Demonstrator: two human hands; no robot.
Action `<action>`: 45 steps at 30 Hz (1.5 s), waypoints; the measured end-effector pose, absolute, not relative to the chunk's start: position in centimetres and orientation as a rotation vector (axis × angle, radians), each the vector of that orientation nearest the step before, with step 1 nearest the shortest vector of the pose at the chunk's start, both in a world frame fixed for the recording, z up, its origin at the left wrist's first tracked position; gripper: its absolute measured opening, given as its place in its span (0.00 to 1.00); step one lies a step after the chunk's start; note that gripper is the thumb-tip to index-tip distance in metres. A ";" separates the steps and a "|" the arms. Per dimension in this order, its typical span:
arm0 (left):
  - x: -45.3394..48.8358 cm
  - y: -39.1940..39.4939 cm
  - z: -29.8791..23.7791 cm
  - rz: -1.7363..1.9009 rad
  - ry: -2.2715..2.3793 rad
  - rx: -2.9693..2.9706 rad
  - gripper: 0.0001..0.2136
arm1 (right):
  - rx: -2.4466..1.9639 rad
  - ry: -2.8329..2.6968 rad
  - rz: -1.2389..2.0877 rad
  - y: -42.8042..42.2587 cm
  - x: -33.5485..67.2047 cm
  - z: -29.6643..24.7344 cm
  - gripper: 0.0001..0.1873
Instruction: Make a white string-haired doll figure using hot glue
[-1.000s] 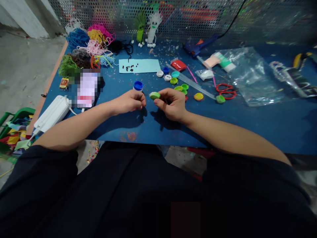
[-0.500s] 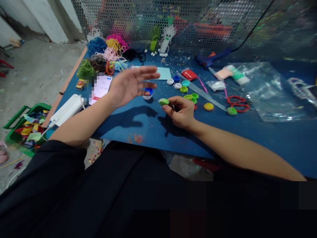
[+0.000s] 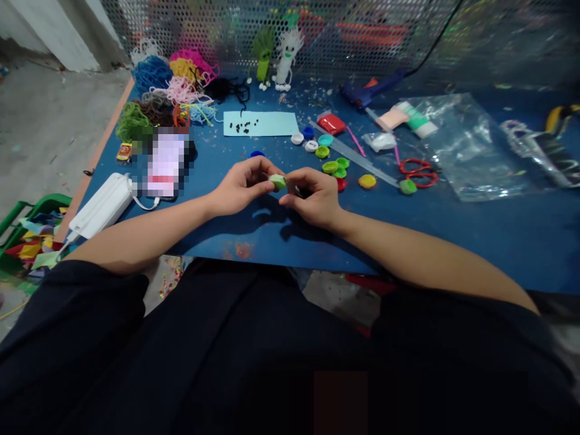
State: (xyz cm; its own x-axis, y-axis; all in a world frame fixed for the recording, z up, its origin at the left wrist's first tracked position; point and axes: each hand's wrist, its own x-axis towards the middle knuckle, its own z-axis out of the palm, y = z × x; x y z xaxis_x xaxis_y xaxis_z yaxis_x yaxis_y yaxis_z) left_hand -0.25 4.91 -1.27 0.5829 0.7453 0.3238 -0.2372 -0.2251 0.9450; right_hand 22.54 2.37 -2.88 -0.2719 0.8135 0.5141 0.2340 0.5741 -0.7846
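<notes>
Both hands meet over the blue table point(image 3: 453, 229) on a small light green bottle cap point(image 3: 277, 180). My left hand point(image 3: 242, 186) pinches the cap from the left with thumb and fingers. From the right, my right hand point(image 3: 312, 194) grips the same cap with curled fingers. A blue cap point(image 3: 257, 154) peeks out just behind my left hand. Several more caps point(image 3: 333, 166), green, white, blue and yellow, lie behind my right hand.
Yarn bundles point(image 3: 167, 90) sit at the back left by a phone point(image 3: 165, 163) and a white charger point(image 3: 102, 205). A pale blue card point(image 3: 260, 124) with black beads, a blue glue gun point(image 3: 367, 92), red scissors point(image 3: 419, 170), a plastic bag point(image 3: 457, 145) and two yarn figures point(image 3: 276, 54) lie further back.
My left hand, raised and spread open half a second ago, has come back down and closed on the green cap beside my right hand.
</notes>
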 end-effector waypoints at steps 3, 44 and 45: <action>-0.3 5.0 -1.0 0.965 0.446 1.513 0.23 | -0.807 -1.799 0.742 2.1 22.8 -2.4 0.36; 0.1 3.6 -0.1 0.902 0.525 1.581 0.27 | -0.616 -1.605 1.904 1.4 21.6 -0.4 0.33; 0.1 3.6 -0.1 0.897 0.514 1.579 0.26 | -0.618 -1.607 1.891 1.4 21.6 -0.4 0.33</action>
State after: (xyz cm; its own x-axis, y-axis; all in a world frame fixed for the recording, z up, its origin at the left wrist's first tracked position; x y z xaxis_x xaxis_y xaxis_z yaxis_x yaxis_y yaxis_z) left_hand 0.10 3.63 -0.12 0.6067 0.7504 0.2625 -0.1525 -0.2142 0.9648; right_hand 21.58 1.43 -0.45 -0.7271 0.6862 0.0190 -0.1295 -0.1099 -0.9855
